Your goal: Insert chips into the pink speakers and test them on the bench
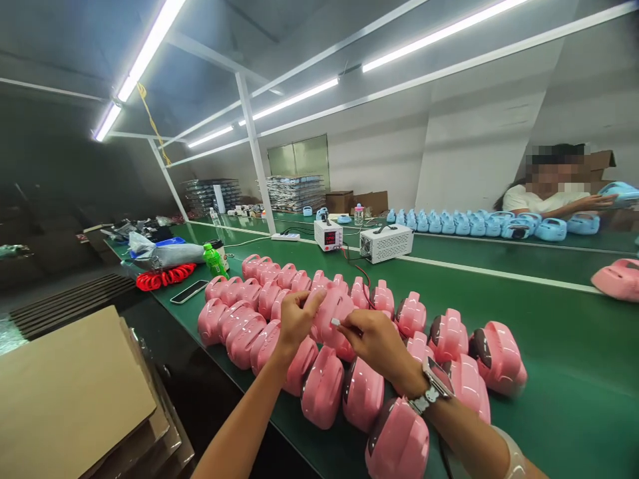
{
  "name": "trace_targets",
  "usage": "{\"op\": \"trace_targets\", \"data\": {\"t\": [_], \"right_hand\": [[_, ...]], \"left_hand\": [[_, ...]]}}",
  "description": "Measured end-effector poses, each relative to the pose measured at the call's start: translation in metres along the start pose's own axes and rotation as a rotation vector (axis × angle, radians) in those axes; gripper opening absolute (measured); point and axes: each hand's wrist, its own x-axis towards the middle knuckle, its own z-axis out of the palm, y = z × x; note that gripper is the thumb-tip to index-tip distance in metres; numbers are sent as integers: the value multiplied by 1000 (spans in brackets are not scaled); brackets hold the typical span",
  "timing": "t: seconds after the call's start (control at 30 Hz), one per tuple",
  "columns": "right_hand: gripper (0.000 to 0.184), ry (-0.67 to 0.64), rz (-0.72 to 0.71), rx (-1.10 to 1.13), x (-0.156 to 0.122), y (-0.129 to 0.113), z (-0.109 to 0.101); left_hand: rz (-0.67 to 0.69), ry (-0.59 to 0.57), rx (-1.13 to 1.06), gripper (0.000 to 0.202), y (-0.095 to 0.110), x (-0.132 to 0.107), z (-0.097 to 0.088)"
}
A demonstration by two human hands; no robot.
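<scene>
Left hand (294,322), clasped on pink casing (329,307); right hand (375,338), pinched on small white piece (335,322) near it; further casings (322,389) around, on green tabletop (564,359).

Strip lights (439,36) over a green desk (574,372) — blue casings and loose clutter around it.
On the desk's left side a phone (189,292) lies flat near a green bottle (213,260), a lidded cup (225,259) just behind; a red coil (164,277) sits beside a grey plastic bag (174,253). Brown cardboard (74,392) is stacked at lower left. Farther back, a row of blue casings (478,224) leads toward a person in a white top (539,198) — hands at another blue casing (622,193). Piled trays (294,193) stand near a brown box (339,201).
</scene>
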Motion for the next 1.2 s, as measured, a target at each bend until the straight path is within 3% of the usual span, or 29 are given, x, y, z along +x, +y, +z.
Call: {"op": "trace_targets", "data": {"t": [0.1, 0.17, 0.27, 0.33, 0.4, 0.6, 0.73, 0.83, 0.97, 1.07, 1.13, 1.2], "right_hand": [[34, 20, 14, -13, -6, 3, -22], [33, 74, 47, -13, -20, 11, -49], [27, 191, 200, 36, -44, 26, -90], [25, 234, 301, 102, -50, 32, -104], [25, 253, 342, 166, -47, 33, -101], [24, 202, 360, 284, -30, 31, -71], [23, 215, 387, 263, -39, 38, -81], [23, 224, 408, 249, -43, 43, -87], [24, 176, 428, 310, -32, 48, -77], [26, 152, 400, 343, -18, 52, -63], [27, 148, 363, 324, -11, 55, -56], [28, 154, 325, 288, -5, 55, -52]], "left_hand": [[27, 58, 43, 48, 0, 12, -3], [35, 185, 87, 46, -3, 26, -17], [43, 399, 162, 45, -9, 46, -43], [54, 401, 198, 46, -11, 53, -51], [65, 285, 238, 46, -11, 55, -44], [9, -107, 515, 47, -34, 47, 18], [-95, -311, 707, 45, -59, 50, 26], [-185, -432, 831, 37, -68, 70, 28], [-249, -450, 907, 34, -71, 107, 54], [-279, -447, 875, 31, -75, 120, 78], [-277, -369, 823, 29, -74, 121, 84], [-244, -237, 742, 30, -68, 119, 78]]}}
